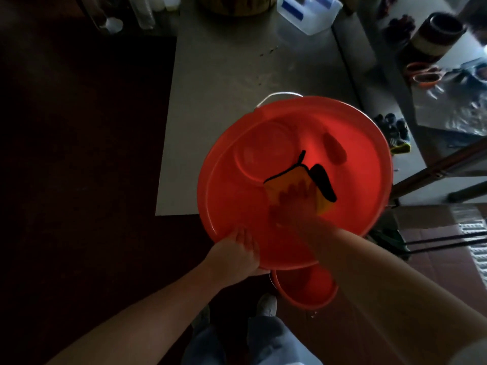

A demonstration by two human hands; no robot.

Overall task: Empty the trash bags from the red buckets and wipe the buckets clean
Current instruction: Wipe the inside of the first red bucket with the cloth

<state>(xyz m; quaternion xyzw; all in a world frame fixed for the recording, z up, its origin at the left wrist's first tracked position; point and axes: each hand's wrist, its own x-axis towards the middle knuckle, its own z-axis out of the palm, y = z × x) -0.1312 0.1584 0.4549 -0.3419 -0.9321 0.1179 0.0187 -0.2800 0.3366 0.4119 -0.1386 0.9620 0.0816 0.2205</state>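
Left grip (238,255) clamps smooth plastic bucket (355,154) rim; right grip (292,204) spread flat, presses yellow cloth (279,180) (black-edged) inside. Second bucket (308,288) below; grey counter (224,75) behind.

No text, brand, number or sign could be read anywhere. The white plastic jug (311,14) at the far end of the desk (224,75) bore blue label patches, but any print on them was too blurred to make out. The inside of the red bucket (355,143) showed only plain moulded plastic, with no legible marking.
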